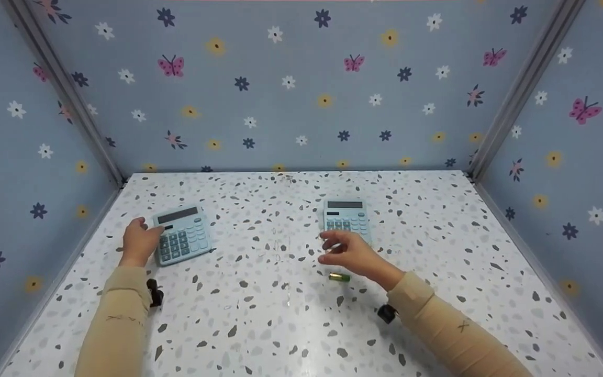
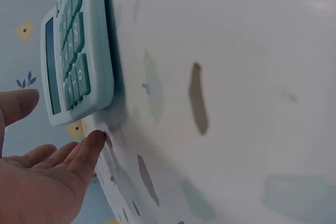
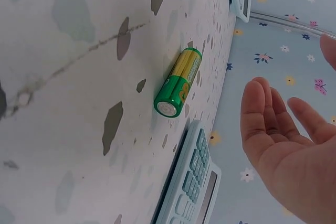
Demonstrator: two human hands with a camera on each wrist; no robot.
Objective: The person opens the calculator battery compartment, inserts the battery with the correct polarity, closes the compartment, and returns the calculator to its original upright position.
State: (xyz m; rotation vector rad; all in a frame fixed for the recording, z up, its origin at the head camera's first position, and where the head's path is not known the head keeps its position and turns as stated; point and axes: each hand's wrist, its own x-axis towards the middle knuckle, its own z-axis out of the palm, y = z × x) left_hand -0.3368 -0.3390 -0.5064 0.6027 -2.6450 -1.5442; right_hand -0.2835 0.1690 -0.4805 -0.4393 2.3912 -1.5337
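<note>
At the left lies a light blue calculator (image 1: 183, 235), turned slightly, its keys facing up. My left hand (image 1: 142, 242) is at its left edge, thumb reaching over the top and the other fingers beside it; in the left wrist view the thumb and fingers (image 2: 86, 153) stand apart near the calculator's end. A second light blue calculator (image 1: 345, 214) lies right of the middle, partly hidden by my right hand (image 1: 351, 254). That hand hovers with fingers loosely bent and nothing in them. Below it, a green and yellow battery (image 3: 179, 81) lies on its side on the table.
The white speckled table (image 1: 259, 314) is bordered by blue flowered panels (image 1: 291, 104) at the back and both sides. Small black wrist devices (image 1: 387, 313) hang beside both sleeves, close over the tabletop.
</note>
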